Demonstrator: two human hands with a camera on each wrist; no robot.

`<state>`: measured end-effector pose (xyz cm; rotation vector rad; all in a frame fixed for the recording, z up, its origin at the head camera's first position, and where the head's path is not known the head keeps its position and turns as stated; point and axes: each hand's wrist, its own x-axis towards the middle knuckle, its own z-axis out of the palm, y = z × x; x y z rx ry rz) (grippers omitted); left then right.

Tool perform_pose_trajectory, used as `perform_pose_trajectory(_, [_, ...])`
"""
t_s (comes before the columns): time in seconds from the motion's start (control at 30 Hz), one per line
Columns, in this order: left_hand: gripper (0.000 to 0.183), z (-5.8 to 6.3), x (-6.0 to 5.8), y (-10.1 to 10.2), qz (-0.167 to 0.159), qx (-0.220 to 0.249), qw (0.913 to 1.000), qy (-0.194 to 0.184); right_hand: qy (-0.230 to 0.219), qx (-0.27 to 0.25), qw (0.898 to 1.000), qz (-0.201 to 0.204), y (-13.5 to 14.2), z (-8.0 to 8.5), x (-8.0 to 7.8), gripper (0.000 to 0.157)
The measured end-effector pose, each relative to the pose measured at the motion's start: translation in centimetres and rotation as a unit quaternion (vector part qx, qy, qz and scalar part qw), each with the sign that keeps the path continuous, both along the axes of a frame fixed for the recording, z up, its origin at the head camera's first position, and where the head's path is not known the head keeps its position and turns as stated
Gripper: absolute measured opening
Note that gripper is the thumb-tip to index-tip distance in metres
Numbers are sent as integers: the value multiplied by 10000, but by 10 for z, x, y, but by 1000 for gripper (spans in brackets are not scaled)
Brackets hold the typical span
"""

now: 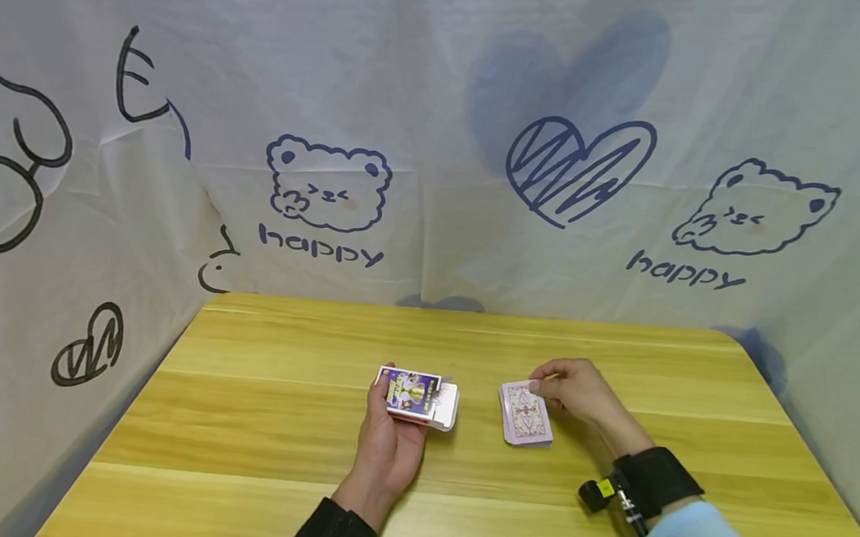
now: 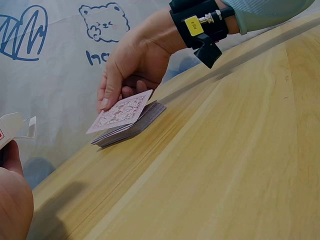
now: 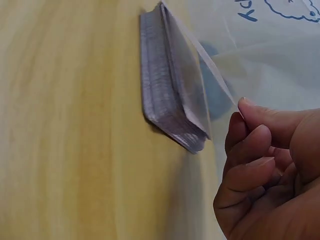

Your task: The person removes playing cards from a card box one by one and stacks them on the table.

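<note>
Between thumb and fingers, my right hand pinches one playing card by its edge. The card has a pink patterned back and is tilted up over the deck of cards, its far end right at the top of the stack. The deck lies flat on the table, a little fanned at its side. To the left, my left hand holds a card box from below, thumb along its side. The box has a purple front with a gold trophy, and its white end flap stands open toward the deck.
The wooden table spreads around both hands, its back edge against a white cloth with drawn bears and hearts. Black bands with small cameras sit on both wrists.
</note>
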<state>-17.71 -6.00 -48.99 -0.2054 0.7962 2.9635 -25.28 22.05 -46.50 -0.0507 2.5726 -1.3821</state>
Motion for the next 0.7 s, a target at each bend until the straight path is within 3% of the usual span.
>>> perform_pose_trajectory(0.13, [61, 1, -1, 0, 48, 66, 10000, -45, 109, 10, 9999, -69, -3, -6, -2, 16])
perform_pose_trajectory(0.37, [60, 2, -1, 2, 88, 122, 9998, -109, 429, 711, 9965, -55, -8, -11, 0, 12])
perform_pose_trajectory(0.7, [59, 1, -1, 1, 22, 178, 9998, -8, 658, 1189, 9907, 108, -9, -11, 0, 16])
